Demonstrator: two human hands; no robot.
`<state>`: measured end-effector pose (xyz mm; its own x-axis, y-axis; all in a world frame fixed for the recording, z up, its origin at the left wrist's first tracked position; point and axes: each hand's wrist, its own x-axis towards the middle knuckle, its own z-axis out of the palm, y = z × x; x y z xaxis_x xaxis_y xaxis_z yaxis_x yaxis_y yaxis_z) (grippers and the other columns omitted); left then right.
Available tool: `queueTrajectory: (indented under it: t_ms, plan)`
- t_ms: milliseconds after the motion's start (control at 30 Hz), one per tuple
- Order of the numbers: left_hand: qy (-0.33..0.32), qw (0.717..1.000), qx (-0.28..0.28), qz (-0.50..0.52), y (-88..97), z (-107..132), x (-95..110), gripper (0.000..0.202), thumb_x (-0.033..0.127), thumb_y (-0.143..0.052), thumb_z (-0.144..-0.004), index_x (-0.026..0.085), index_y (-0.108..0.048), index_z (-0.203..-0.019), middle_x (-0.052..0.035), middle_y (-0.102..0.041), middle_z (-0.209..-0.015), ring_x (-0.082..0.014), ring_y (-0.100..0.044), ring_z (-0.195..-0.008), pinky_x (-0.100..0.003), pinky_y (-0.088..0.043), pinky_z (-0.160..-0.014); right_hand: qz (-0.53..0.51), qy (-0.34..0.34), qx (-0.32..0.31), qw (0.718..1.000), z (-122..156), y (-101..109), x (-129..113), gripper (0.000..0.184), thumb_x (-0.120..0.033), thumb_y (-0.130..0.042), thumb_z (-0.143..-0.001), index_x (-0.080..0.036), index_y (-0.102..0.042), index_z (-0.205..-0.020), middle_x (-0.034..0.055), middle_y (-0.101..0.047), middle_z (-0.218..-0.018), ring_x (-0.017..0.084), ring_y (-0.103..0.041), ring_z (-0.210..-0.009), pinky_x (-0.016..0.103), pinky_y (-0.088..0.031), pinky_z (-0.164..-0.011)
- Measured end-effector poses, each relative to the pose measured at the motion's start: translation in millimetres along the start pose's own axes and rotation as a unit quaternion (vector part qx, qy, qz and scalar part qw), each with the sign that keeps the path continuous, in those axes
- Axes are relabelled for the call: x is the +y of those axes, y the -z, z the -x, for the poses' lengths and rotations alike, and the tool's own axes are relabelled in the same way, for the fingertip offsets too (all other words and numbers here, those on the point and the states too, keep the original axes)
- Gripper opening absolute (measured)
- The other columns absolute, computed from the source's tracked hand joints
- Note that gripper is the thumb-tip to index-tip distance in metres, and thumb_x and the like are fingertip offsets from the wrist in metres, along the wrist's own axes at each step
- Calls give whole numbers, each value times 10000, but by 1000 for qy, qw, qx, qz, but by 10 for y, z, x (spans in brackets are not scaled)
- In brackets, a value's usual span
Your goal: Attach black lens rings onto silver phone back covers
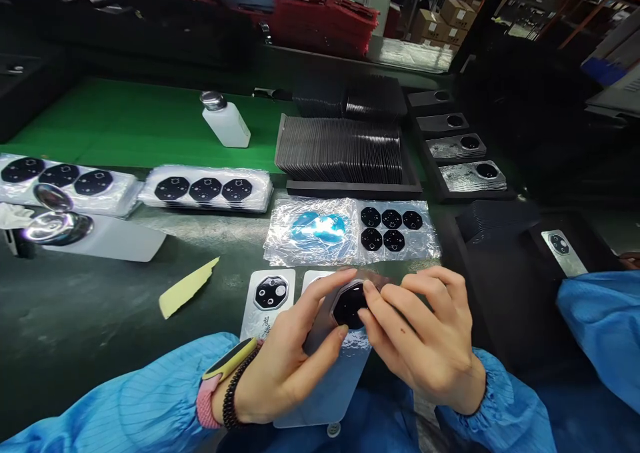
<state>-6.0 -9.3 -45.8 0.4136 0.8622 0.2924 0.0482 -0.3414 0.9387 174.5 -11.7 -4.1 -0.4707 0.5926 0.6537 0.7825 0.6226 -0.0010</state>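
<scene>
My left hand [280, 366] grips a glossy phone back cover [327, 389], thumb and index finger on either side of its camera opening. A black octagonal lens plate [349, 304] sits at that opening, tilted toward me. With thumb and index finger closed together, my right hand [425, 339] pinches at the plate's right edge; the fingertips hide exactly what they grip there. Just left of my hands lies another back cover [270, 306] with its lens plate in the ring. A further cover, mostly hidden, shows behind my left fingers.
Beyond my hands lie a bag with a blue film [315, 231] and a sheet of black plates [393, 229]. Farther back stands a rack of dark panels [345, 149]. Bottles [227, 123] and a yellow paper [187, 289] are leftward. Another person's blue sleeve [603, 326] is at right.
</scene>
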Motion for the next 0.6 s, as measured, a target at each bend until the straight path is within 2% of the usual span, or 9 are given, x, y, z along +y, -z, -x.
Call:
queueTrajectory:
  t_ms: [167, 233, 300, 367, 400, 467, 533, 600]
  plan:
    - [6, 1000, -5, 8, 6, 26, -49, 512, 148, -496, -908, 275, -422, -1398, -52, -571, -1354, -223, -592, -1170, -263, -479, -992, 28, 27, 3, 999, 78, -6, -19, 187, -169, -578, -873, -65, -691, -979, 45, -683, -771, 175, -528, -769, 401, -394, -803]
    - [21, 1000, -5, 22, -9, 36, -51, 520, 159, -507, -913, 296, -415, -1407, -36, -552, -1377, -218, -565, -1207, -265, -446, -1027, -28, -13, 1, 1000, 144, -5, 2, 214, -154, -537, -889, -95, -683, -1034, 40, -648, -786, 174, -524, -790, 392, -408, -825]
    - [55, 997, 5, 48, -41, 54, -44, 533, 204, -525, -918, 318, -393, -1422, -22, -519, -1411, -231, -492, -1284, -303, -383, -1087, -129, -99, 20, 986, 226, -5, 28, 273, -147, -500, -901, -149, -652, -1128, 41, -607, -835, 173, -531, -833, 366, -443, -820]
    - [109, 990, 26, 89, -80, 75, -31, 569, 285, -542, -918, 314, -345, -1451, -30, -506, -1422, -255, -414, -1343, -356, -332, -1124, -252, -209, 45, 944, 301, -16, 44, 351, -185, -481, -916, -219, -575, -1252, 52, -601, -948, 180, -555, -910, 345, -479, -810]
    - [141, 983, 38, 108, -95, 84, -26, 596, 326, -555, -911, 301, -327, -1461, -40, -516, -1413, -267, -377, -1366, -385, -304, -1139, -316, -260, 41, 912, 327, -27, 45, 381, -227, -480, -924, -249, -533, -1300, 56, -612, -1003, 185, -572, -942, 340, -493, -810]
    - [192, 970, 49, 138, -111, 92, -23, 643, 379, -587, -886, 278, -326, -1465, -54, -540, -1390, -284, -319, -1394, -416, -259, -1156, -438, -336, -12, 834, 348, -59, 35, 387, -345, -482, -930, -274, -527, -1308, 50, -655, -1024, 195, -612, -938, 334, -514, -801]
    - [218, 962, 46, 157, -107, 87, -30, 664, 391, -627, -856, 284, -354, -1452, -49, -542, -1390, -286, -303, -1401, -405, -246, -1161, -520, -381, -75, 761, 339, -100, 11, 368, -458, -476, -917, -241, -641, -1164, 33, -688, -872, 186, -633, -802, 305, -523, -718]
    - [238, 953, 33, 185, -96, 72, -32, 683, 397, -645, -843, 281, -356, -1451, -54, -527, -1404, -302, -330, -1387, -400, -285, -1144, -541, -423, -96, 720, 327, -142, -19, 433, -544, -466, -890, -191, -716, -895, 14, -631, -667, 156, -569, -622, 268, -482, -578]
